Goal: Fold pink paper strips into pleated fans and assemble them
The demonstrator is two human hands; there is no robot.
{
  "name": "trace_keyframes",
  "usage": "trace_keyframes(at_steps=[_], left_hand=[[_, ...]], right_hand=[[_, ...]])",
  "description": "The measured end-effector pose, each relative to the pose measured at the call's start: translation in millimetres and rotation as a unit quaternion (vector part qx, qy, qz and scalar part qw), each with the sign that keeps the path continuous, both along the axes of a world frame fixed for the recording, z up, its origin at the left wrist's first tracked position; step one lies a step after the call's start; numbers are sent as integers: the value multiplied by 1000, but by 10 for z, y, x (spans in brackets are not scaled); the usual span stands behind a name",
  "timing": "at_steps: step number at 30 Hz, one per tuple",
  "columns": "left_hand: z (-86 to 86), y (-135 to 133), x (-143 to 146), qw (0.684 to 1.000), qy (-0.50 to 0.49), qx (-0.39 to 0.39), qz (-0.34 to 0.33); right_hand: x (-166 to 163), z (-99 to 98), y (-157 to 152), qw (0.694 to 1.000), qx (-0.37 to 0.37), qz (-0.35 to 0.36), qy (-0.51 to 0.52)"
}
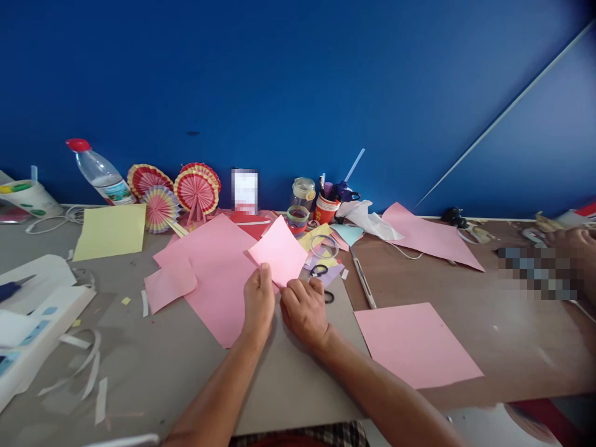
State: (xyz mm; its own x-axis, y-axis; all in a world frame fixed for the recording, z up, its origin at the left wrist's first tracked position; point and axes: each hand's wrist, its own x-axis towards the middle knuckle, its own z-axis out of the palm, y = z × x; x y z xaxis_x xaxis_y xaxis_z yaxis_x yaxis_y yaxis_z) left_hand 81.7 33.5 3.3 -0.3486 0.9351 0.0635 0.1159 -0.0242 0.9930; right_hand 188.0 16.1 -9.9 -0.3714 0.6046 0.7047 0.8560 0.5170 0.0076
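Note:
Between my two hands, above the table, is a small light-pink sheet of paper (280,251) with one corner pointing up. My left hand (259,301) pinches its lower left edge, thumb on the near face. At the bottom corner my right hand (305,310) is closed on the same paper, its fingers curled inward. Behind and left of it, a large pink sheet (216,279) lies on the table, with a smaller pink piece (170,282) over its left side. Another pink square (419,344) rests to the right of my right forearm.
A utility knife (363,279) lies beyond the pink square. Folded paper fans (197,189), a tilted bottle (105,177) and a cup of pens (326,208) stand along the blue wall. A white power strip (41,335) is at left. Another person's hand (570,242) is at far right.

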Motion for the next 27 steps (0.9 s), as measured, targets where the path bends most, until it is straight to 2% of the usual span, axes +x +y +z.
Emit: trace_keyframes(at_steps=[9,16,19,21,23,24,26,27], left_hand=[[41,134,-120,985,-166,-17,47],[121,128,-142,975,-213,-34,58],[130,190,-194,965,-256,-29,58],[121,232,-235,955,-287,-6,70],[105,240,-251,956,-276,24,99],[98,226,-244,962,-248,38,109],[95,164,-202,977,-190,54,86],[100,121,-172,984,-161,53,49]], right_hand=[[24,-1,-51,1000,-20,11,-16],[27,30,-74,999,-27,19,-7],[38,50,-65,998,-45,30,38],[53,71,-36,986,-89,31,135],[72,104,13,942,-161,26,293],[82,125,43,901,-198,26,384],[104,169,107,788,-255,45,558],[117,189,136,723,-273,63,631]])
